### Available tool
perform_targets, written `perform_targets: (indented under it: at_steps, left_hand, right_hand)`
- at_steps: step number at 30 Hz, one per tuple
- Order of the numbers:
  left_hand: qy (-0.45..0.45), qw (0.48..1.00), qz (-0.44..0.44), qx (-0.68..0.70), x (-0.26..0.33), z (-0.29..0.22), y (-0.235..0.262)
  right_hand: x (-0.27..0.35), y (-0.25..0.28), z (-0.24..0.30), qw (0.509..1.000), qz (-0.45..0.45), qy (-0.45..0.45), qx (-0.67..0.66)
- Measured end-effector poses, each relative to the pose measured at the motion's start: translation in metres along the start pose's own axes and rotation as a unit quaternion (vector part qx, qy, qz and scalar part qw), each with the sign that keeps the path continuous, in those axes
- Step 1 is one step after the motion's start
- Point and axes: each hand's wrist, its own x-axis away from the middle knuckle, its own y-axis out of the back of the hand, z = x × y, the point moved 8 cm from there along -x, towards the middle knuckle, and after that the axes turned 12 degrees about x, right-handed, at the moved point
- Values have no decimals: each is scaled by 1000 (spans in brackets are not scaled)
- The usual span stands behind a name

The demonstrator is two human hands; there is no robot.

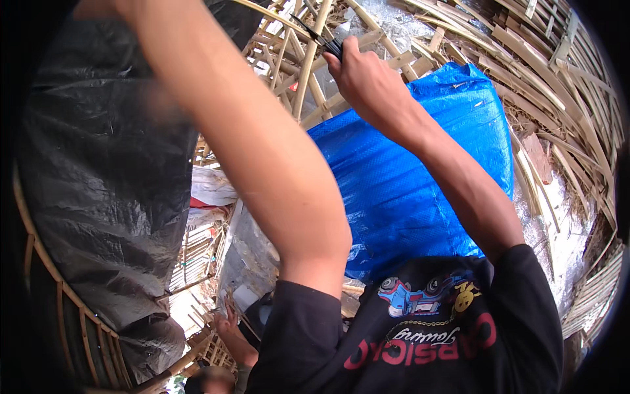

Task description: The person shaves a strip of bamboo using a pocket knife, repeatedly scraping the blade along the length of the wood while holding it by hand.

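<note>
The right hand (367, 82) is clenched on a dark-handled tool (328, 41), pressed to a bamboo pole (307, 65) of the far lattice above the blue tarp (420, 164). The left arm reaches up; its grip is out of view beside black plastic sheeting (105, 177).

no packages, labels, signs or screens

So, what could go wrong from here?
1. The right hand grips a dark-handled tool overhead at the bamboo lattice; a slip could drop it toward another person's hand below.
2. The left forearm crosses the view and the left hand is out of frame, so the work is partly hidden.
3. The blue tarp beside the right arm could snag.
</note>
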Motion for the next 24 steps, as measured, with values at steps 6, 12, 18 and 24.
perform_targets:
  at_steps: [6,12,18,24]
  left_hand:
    - [49,996,-66,20,-23,25,23]
    - [48,998,-32,20,-32,23,17]
    - [50,996,-48,49,-25,24,20]
    - [56,997,-36,49,-18,15,30]
  right_hand:
    - [1,15,29,999,10,21,-27]
    - [2,11,26,998,24,51,6]
    - [4,30,23,998,-45,18,-37]
    - [2,33,39,999,-2,45,-10]
